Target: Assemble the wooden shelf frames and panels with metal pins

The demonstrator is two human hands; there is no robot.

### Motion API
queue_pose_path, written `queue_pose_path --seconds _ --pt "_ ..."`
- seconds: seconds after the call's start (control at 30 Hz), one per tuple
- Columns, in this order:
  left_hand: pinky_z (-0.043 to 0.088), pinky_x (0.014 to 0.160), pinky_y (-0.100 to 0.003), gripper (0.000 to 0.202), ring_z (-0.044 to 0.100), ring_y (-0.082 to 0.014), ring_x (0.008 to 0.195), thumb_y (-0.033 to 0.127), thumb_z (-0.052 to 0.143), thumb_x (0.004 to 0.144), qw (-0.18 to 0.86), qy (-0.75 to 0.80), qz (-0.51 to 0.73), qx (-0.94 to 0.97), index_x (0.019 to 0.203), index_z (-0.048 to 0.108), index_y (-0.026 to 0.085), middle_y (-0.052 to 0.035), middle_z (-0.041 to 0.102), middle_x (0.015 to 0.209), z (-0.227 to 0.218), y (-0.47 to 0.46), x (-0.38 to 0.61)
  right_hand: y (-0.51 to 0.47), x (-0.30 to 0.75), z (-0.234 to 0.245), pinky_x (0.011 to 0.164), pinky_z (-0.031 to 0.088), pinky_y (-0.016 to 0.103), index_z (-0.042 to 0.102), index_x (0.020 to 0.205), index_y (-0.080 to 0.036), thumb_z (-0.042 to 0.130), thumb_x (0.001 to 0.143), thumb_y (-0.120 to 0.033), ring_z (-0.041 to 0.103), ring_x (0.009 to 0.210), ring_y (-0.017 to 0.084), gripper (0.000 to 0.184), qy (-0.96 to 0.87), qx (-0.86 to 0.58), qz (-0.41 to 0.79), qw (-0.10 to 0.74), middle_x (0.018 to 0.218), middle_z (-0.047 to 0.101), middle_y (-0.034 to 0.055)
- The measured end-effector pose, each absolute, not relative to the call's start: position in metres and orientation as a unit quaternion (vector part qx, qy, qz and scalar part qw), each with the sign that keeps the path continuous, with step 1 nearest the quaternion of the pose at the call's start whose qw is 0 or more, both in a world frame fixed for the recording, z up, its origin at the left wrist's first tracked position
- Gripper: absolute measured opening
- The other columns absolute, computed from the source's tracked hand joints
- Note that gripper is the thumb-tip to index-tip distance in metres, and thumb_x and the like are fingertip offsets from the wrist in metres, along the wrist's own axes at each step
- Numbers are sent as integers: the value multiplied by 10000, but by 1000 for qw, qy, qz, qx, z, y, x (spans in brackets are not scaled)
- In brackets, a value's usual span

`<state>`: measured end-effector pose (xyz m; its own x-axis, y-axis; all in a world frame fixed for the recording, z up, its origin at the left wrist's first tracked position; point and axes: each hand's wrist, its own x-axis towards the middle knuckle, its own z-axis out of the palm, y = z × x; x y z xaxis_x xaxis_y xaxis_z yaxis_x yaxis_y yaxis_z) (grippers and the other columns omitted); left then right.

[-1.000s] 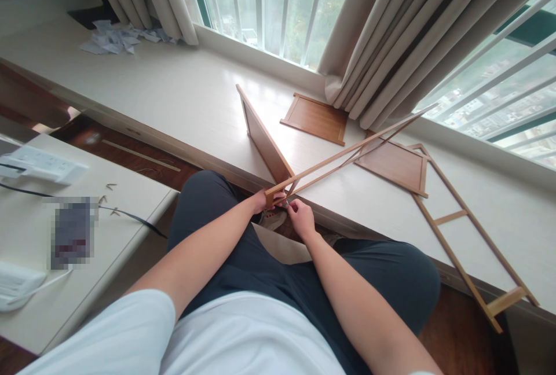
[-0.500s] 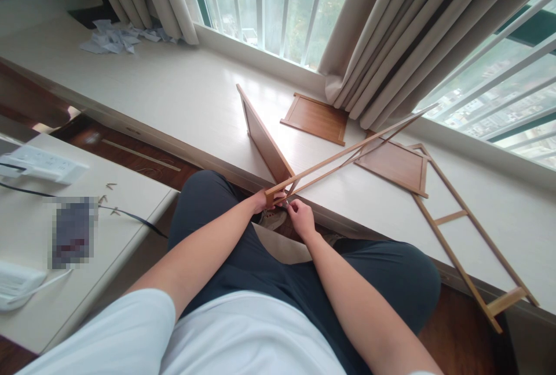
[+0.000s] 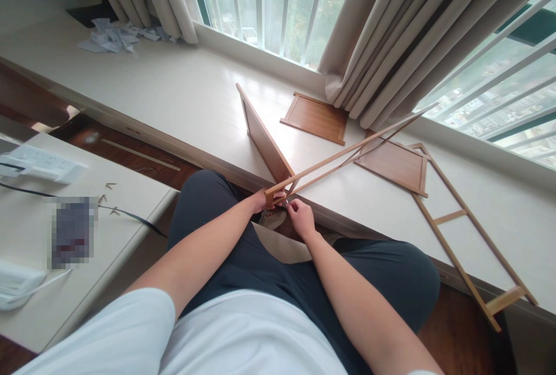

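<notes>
My left hand (image 3: 260,201) is wrapped around the near end of a long, narrow wooden frame (image 3: 330,159). From there the frame slants up and right over the ledge. A wooden panel (image 3: 266,138) stands on edge against it, meeting it near my left hand. Just right of that corner, my right hand (image 3: 303,219) is pinched, with its fingertips at a small, thin, pale piece too tiny to name. Parts of my left fingers are hidden behind the frame.
Two flat wooden panels, one by the curtain (image 3: 315,119) and one farther right (image 3: 393,162), lie on the white ledge (image 3: 182,97). A ladder-like wooden frame (image 3: 450,217) overhangs its edge. Left, a desk (image 3: 130,190) bears power strips, cables and several small fasteners (image 3: 102,198). Crumpled paper (image 3: 108,36) sits far left.
</notes>
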<state>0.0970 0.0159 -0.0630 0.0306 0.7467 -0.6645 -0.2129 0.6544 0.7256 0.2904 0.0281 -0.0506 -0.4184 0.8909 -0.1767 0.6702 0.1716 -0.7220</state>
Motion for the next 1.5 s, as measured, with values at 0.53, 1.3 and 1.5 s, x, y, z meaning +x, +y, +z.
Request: queue_pose_path --seconds 0.53,1.3,1.5 --pt "413 509 -190 416 672 -157 761 508 836 721 676 603 357 225 963 747 181 -97 765 957 -66 15 97 28 291 -53 683 406 279 686 807 -239 596 944 -383 601 702 187 218 -749 -517 386 151 761 701 15" --pt "419 516 -195 433 680 -160 759 512 842 702 674 605 358 226 961 750 179 -85 767 920 -67 16 97 28 290 -50 670 377 275 686 801 -231 585 945 -369 587 698 184 223 -750 -517 383 152 749 693 16" --pt "423 515 -193 449 685 -158 755 515 850 689 674 606 360 223 965 753 175 -87 768 911 -66 16 97 27 290 -53 677 379 277 688 812 -234 574 950 -373 584 701 186 227 -754 -515 379 150 759 695 21"
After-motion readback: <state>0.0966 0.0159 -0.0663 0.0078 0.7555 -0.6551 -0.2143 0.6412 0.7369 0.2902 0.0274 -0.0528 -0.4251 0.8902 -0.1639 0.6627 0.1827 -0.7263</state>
